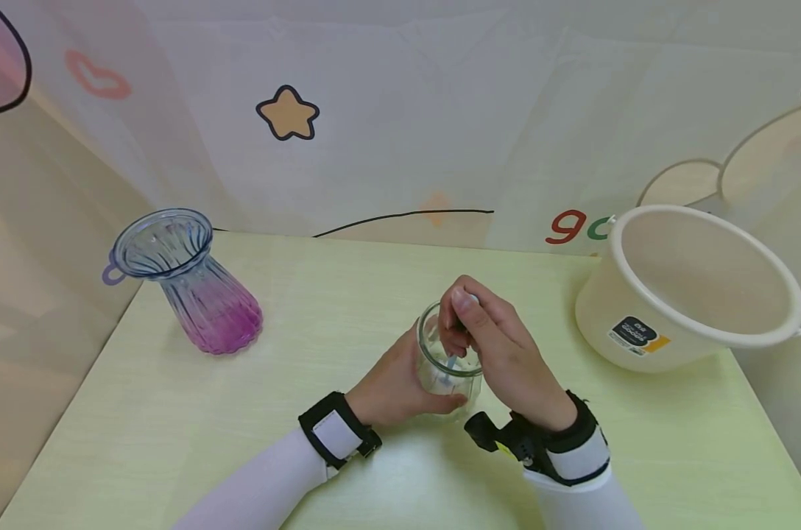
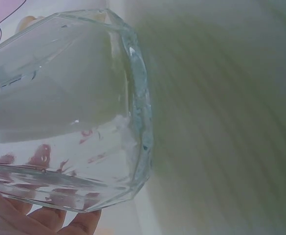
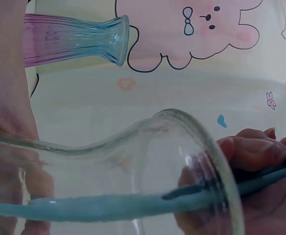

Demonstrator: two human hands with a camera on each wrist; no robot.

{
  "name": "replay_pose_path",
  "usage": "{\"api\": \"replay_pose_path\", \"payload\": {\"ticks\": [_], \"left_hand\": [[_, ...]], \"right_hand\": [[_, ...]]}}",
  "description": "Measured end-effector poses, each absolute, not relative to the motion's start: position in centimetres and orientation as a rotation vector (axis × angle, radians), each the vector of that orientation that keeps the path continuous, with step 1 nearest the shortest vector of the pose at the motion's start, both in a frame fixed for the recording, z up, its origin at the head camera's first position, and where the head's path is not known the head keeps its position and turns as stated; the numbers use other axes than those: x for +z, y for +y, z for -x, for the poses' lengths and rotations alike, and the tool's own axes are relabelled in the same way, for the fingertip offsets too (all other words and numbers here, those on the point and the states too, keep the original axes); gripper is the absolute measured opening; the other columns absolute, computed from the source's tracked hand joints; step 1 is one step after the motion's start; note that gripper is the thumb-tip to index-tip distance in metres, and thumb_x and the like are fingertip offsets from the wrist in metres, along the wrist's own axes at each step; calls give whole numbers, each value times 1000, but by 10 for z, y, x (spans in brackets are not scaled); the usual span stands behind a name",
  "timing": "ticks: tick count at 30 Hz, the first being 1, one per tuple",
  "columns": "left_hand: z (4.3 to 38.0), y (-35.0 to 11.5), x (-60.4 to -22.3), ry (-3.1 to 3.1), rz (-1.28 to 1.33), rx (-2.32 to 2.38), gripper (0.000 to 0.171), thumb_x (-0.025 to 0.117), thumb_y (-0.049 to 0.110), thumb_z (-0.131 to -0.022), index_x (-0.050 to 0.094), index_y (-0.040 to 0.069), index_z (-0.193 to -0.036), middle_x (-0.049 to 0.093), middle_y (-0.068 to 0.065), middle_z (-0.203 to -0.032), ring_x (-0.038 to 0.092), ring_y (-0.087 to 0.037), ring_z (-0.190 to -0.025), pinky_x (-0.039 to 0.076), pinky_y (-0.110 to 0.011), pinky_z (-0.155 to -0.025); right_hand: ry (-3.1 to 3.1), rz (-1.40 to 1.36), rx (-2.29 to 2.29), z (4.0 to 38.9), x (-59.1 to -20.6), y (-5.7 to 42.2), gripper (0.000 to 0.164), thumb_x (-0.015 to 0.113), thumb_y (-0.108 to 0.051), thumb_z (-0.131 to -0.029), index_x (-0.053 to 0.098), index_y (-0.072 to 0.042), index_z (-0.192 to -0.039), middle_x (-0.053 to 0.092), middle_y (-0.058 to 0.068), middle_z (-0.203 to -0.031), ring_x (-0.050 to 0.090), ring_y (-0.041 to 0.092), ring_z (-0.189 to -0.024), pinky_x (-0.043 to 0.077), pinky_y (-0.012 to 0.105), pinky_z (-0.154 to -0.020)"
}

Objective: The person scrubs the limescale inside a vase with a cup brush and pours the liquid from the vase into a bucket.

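Observation:
My left hand (image 1: 397,386) grips a clear glass jar (image 1: 448,384) from the left side, its fingers wrapped around the body. The left wrist view shows the jar's faceted walls and thick base (image 2: 142,112), with fingers (image 2: 47,215) beneath. Over the mouth, my right hand (image 1: 506,353) pinches a slim light-blue stick-like tool (image 3: 108,208) that reaches down inside the jar. Its lower end is not clear enough to tell what kind of tool it is.
A ribbed glass vase (image 1: 205,294), blue at the rim and pink at the base, stands at the left. At the right is a cream plastic bucket (image 1: 593,309) with a label. A printed cloth (image 1: 400,132) hangs behind the pale green table (image 1: 321,316).

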State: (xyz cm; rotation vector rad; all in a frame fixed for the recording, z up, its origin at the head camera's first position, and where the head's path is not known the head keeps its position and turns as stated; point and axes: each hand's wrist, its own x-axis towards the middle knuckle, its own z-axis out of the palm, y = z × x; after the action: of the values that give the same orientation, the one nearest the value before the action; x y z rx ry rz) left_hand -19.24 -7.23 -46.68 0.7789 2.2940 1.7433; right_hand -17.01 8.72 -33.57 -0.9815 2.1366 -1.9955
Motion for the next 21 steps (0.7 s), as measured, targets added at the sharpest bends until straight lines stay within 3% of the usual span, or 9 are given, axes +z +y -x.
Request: {"api": "replay_pose_path", "payload": {"ticks": [14, 21], "left_hand": [[192, -73, -466, 2280, -743, 1731, 86, 94, 25, -74, 40, 37, -140, 60, 11, -129, 60, -12, -117, 51, -35, -103], [190, -74, -466, 2312, -698, 1709, 91, 95, 31, -72, 40, 25, -144, 60, 1, -131, 60, -14, -114, 52, -33, -98]], "right_hand": [[1990, 1022, -2168, 172, -335, 91, 33, 29, -17, -114, 46, 0, -91, 39, 5, -74, 39, 21, -66, 35, 32, -60], [1862, 1093, -2356, 174, -333, 96, 35, 28, -24, -115, 43, -6, -88, 30, 4, -71, 32, 21, -63, 31, 34, -61]]}}
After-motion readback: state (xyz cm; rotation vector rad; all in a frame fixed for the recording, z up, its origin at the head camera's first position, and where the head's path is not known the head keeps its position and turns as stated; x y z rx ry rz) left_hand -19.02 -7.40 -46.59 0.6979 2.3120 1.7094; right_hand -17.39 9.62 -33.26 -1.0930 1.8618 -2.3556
